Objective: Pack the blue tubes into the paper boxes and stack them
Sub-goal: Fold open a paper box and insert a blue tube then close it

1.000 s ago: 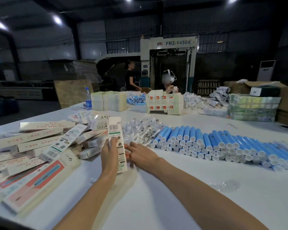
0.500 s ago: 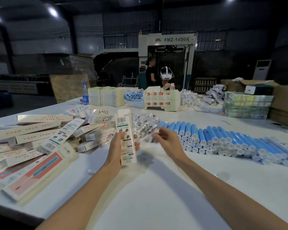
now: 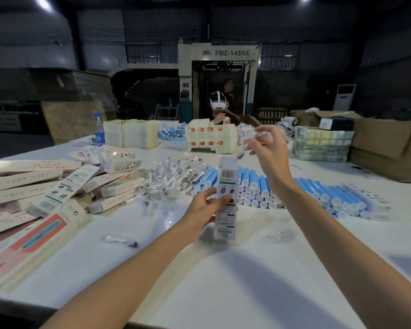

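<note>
Right hand (image 3: 271,155) with packet (image 3: 248,142), now higher

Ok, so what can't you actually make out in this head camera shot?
- Inside of the paper box held by the left hand: head view, its own wall hides the contents.
- The clear packet pinched by the right hand: head view, blurred and small, contents unclear.
- Print on the box: head view, too small to read.
- The flat boxes at far left: head view, cut off by the frame edge.

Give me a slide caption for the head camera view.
Left hand holds a paper box upright while right hand pinches a clear-wrapped part above it, blue tubes behind.
</note>
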A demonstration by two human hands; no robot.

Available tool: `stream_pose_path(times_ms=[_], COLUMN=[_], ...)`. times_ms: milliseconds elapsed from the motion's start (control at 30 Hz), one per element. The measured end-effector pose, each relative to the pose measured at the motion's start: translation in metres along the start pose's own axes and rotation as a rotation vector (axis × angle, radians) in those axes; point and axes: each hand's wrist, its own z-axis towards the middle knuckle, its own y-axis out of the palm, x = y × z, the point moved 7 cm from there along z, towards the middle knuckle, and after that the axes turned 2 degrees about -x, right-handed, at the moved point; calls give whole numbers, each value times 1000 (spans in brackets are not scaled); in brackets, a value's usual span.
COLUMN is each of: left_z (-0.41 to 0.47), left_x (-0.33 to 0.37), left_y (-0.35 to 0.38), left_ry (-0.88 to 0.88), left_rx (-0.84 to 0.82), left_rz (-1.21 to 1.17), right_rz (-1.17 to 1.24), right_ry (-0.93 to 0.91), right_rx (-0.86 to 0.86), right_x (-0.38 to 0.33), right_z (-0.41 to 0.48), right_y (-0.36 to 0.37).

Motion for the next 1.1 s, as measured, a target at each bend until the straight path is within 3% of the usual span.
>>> stream_pose_path(times_ms=[167, 467, 700, 867, 1100], left_z=[0, -5, -4, -3, -2], left_x=[-13, -11, -12, -12, -12], left_y=[8, 7, 7, 6, 4], left_ry=[3, 37, 42, 43, 52], left_rx=[-18, -67, -84, -72, -48], left_rz=[-19, -17, 3, 31, 30], right_rz=[-204, -358, -383, -532, -619], right_ry=[-56, -83, -96, 7, -51], right_rx=[-166, -347, -278, -531, -537], right_x=[-1, 4, -4, 11, 22], right_z=[-2, -8, 2, -6, -20], right_y=[18, 34, 19, 36, 39])
